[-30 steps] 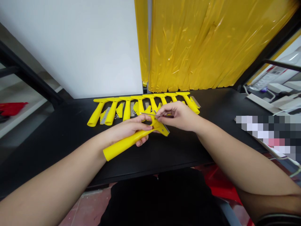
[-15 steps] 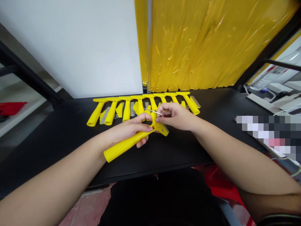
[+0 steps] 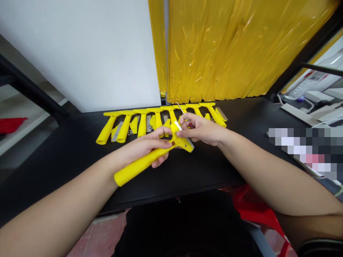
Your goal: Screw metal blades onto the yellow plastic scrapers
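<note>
My left hand [image 3: 152, 144] is closed around a yellow scraper [image 3: 142, 163], its hollow handle slanting down to the left and its head toward my right hand. A metal blade edge shows along the head. In my right hand [image 3: 202, 129] is a screwdriver [image 3: 184, 113] with a dark red handle, its shaft pointing up and left, away from the scraper. The right thumb rests at the scraper head. Behind the hands, several yellow scraper handles [image 3: 105, 130] lie in a row, with metal blades [image 3: 117, 132] and small yellow plates [image 3: 134, 125] between them.
The black tabletop [image 3: 80, 157] carries the row. A white panel [image 3: 112, 53] and yellow plastic sheeting [image 3: 214, 53] rise behind it. To the right are a clear bottle [image 3: 302, 85] and white boxes [image 3: 318, 96]. Black frame bars [image 3: 32, 87] flank the table.
The screwdriver has swung from lying nearly level across the scraper head to pointing upward. More of the scraper head and blade now shows. Both hands stay close together.
</note>
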Demonstrator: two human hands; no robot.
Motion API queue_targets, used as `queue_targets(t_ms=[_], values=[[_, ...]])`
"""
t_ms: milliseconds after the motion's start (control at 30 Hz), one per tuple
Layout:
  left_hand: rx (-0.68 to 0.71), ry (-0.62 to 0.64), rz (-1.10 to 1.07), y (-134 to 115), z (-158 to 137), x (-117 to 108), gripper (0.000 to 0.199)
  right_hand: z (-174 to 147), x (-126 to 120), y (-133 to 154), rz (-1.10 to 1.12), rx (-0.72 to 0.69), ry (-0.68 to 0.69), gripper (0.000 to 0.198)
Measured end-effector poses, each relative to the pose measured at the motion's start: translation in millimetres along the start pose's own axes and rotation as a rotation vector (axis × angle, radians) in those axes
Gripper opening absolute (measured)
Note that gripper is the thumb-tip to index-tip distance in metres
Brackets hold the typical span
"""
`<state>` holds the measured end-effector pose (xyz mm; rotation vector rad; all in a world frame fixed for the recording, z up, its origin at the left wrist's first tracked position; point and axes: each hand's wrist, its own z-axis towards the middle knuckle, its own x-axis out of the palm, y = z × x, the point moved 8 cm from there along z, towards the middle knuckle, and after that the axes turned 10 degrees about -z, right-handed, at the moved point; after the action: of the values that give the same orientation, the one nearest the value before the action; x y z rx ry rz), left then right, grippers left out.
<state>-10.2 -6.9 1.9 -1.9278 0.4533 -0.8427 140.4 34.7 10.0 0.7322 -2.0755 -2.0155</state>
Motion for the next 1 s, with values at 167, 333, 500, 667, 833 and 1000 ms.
queue_targets(t_ms=[167,333,500,667,833,1000], values=[[0.097,-0.165,-0.159,-8,5,-20,0.041,-10,-32,28,-0.371,-0.300,-0.191,0.011],[0.199,-0.309,-0.278,-18,1,-29,0.041,-29,-37,53,-0.850,-0.509,-0.215,0.014],[0.212,-0.345,-0.283,-18,0,-29,0.039,-35,-35,53,-0.960,-0.413,-0.257,0.016],[0.219,-0.332,-0.285,-16,2,-30,0.041,-36,-32,54,-0.996,-0.417,-0.273,0.016],[0.219,-0.310,-0.275,-14,3,-33,0.045,-35,-30,53,-0.997,-0.441,-0.268,0.014],[0.230,-0.304,-0.257,-14,4,-33,0.045,-36,-29,55,-0.999,-0.469,-0.278,0.015]])
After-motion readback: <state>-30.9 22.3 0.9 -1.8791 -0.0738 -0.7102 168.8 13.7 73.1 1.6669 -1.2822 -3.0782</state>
